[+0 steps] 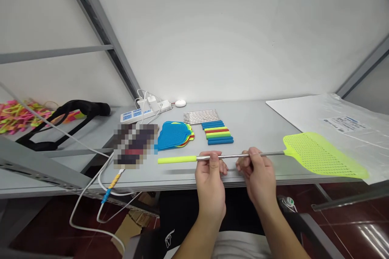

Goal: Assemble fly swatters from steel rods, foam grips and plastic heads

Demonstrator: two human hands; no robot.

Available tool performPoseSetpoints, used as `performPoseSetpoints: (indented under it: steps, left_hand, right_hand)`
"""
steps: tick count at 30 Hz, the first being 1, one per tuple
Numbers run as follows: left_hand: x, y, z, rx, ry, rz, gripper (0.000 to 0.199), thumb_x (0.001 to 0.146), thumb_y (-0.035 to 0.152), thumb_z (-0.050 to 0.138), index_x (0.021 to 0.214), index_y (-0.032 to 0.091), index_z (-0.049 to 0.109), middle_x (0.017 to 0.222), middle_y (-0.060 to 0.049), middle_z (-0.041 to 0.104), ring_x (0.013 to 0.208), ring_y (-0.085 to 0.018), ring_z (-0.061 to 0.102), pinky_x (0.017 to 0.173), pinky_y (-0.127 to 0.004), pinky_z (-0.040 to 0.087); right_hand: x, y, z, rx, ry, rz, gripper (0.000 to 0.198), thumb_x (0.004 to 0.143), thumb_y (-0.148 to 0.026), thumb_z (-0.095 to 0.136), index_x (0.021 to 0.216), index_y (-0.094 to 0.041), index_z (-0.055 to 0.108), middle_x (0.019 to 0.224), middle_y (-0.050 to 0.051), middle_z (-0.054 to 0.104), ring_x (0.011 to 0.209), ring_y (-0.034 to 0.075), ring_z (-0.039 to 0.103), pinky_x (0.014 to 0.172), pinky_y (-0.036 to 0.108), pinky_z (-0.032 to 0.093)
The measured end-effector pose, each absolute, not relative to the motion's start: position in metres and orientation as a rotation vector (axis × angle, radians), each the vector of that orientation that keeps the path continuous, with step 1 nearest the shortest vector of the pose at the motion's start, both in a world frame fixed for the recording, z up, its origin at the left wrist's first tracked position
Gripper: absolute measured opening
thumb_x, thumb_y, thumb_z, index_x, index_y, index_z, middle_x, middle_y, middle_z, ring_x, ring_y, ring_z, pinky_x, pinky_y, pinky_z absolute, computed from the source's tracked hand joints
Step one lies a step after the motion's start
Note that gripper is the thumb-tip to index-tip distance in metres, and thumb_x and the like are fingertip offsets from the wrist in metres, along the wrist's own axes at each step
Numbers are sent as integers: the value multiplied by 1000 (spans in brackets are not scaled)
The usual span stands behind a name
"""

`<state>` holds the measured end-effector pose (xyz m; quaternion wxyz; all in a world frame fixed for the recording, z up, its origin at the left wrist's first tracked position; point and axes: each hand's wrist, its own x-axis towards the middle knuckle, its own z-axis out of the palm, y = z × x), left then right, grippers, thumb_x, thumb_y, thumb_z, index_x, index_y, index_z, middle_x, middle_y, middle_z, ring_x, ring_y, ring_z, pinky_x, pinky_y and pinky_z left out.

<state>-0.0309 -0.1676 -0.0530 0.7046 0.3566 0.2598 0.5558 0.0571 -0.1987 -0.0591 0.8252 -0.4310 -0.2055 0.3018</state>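
A yellow-green fly swatter [325, 154] with an extended metal telescopic rod lies level across my two hands, above the table's front edge. Its perforated head points right and its yellow-green grip [177, 160] points left. My left hand [212, 178] pinches the rod just beside the grip. Further right, my right hand [258, 174] pinches the thinner part of the rod, short of the head. Behind them lie a stack of blue, yellow and red swatter heads [174, 134], a row of coloured handle tubes [218, 133] and several metal rods [201, 116].
A white power strip [146, 111] with plugs and a blurred-out phone-like object [136, 145] are at left, with white cables hanging over the edge. A plastic-wrapped white sheet [304, 109] covers the right side. Left of the metal post sit a black frame [88, 108] and colourful pieces [18, 117].
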Motion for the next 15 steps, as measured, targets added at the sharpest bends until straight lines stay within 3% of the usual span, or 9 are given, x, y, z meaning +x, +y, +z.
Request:
performPoseSetpoints:
  steps: [15]
  left_hand:
    - [-26, -161, -62, 879, 575, 1270, 23, 88, 40, 66, 89, 18, 59, 58, 6, 49, 54, -8, 45, 55, -21, 41]
  right_hand:
    - [53, -188, -64, -867, -512, 777, 41, 90, -39, 62, 57, -19, 48, 48, -8, 35, 45, 7, 31, 50, 25, 35]
